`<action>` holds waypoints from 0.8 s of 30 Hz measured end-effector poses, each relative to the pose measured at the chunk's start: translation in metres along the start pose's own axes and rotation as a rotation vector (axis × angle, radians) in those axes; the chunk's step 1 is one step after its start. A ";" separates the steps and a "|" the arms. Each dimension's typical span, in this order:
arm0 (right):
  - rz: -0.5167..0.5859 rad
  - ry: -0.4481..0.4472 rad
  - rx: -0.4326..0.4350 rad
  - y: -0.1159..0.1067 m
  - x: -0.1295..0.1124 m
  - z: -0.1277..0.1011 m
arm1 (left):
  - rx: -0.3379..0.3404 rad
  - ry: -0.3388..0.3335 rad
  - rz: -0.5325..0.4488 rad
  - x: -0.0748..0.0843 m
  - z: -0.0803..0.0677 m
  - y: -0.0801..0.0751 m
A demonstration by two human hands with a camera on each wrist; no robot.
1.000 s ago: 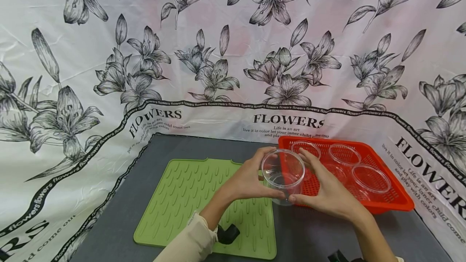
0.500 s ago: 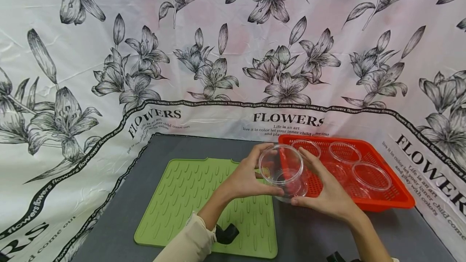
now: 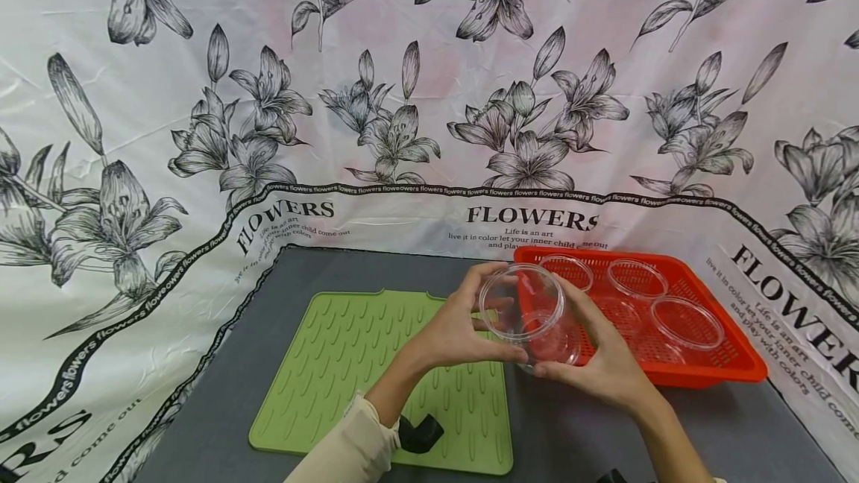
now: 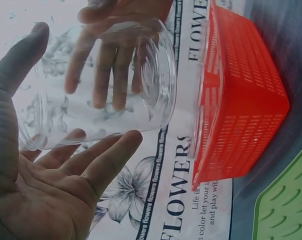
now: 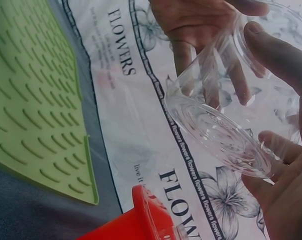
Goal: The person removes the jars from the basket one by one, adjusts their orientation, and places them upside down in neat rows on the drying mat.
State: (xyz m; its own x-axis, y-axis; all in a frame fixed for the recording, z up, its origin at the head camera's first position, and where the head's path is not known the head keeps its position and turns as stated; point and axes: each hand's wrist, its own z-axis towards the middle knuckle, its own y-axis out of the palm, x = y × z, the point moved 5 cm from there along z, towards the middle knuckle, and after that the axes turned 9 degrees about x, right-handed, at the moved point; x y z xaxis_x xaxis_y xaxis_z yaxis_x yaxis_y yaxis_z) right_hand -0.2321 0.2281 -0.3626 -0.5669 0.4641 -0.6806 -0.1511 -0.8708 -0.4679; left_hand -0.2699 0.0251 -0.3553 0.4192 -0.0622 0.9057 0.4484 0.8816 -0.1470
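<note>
Two hands were on one clear plastic container (image 3: 530, 317), held in the air above the gap between the green silicone mat (image 3: 376, 382) and the red perforated basket (image 3: 725, 364). Left hand (image 3: 456, 330) cupped the near side with thumb over the rim and fingers curled under the wall; right hand (image 3: 597, 360) supported the base end, fingers wrapped round it. The left wrist view confirmed the grip: thumb and fingers spread apart around the clear wall (image 4: 96, 95), palm open behind it. The right wrist view showed the ribbed bottom (image 5: 216, 135) tilted toward that camera, fingertips bracketing it. The container was tipped, mouth facing up and toward the head camera, not resting on anything. Four more clear round containers or lids (image 3: 684, 323) sat inside the basket; which they are I couldn't tell. Judgement: mid-transfer or mid-turn step, container out of the basket and being reoriented. The next move likely called for finishing the rotation with both grips kept steady, since the thin wall would flex under a hard squeeze, then lowering it onto the mat.
</note>
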 end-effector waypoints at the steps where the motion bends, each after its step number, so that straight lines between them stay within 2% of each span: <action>1: 0.007 -0.006 -0.001 0.000 -0.001 0.000 | -0.002 0.000 -0.005 0.000 0.000 0.000; 5: 0.037 -0.021 -0.008 0.000 -0.002 0.001 | -0.011 0.007 -0.023 0.001 -0.001 0.000; 24: 0.019 -0.017 0.003 0.003 -0.002 -0.002 | -0.060 -0.009 -0.024 -0.001 -0.004 -0.002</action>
State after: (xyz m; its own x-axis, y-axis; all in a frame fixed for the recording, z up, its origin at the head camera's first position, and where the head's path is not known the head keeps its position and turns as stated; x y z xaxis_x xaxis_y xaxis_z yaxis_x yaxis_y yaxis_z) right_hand -0.2300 0.2247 -0.3640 -0.5836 0.4445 -0.6796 -0.1423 -0.8799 -0.4533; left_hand -0.2679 0.0212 -0.3576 0.4008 -0.0781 0.9128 0.5051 0.8501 -0.1490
